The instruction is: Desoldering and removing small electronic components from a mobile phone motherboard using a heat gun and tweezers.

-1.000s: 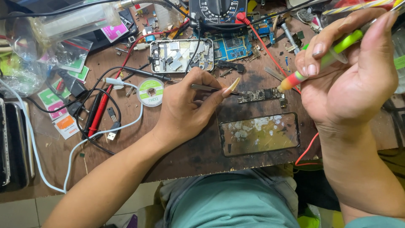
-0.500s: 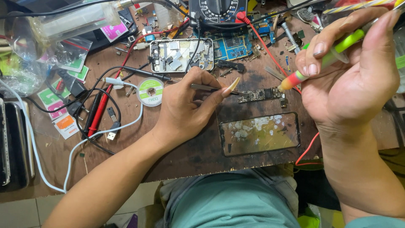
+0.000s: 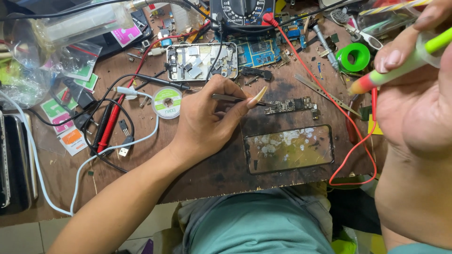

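My left hand [image 3: 212, 120] rests on the brown workbench and grips thin metal tweezers [image 3: 233, 98], whose tips touch the left end of a small narrow circuit board [image 3: 292, 104]. My right hand [image 3: 416, 103] is raised close to the camera at the right edge. It holds a green and orange syringe-like tube [image 3: 400, 68] whose orange tip points down-left, above and to the right of the board. Just in front of the board lies a phone glass panel [image 3: 288, 148] smeared with white residue.
An opened phone frame [image 3: 201, 61] and a blue circuit board [image 3: 261, 51] lie behind the hand, under a black multimeter [image 3: 242, 14] with red and black leads. A solder wick spool [image 3: 166, 102], a green tape roll [image 3: 354, 56], cables and plastic bags crowd the left and back.
The view has shifted a little closer and my right hand sits nearer the camera. My left hand and the tweezers stay at the small board.
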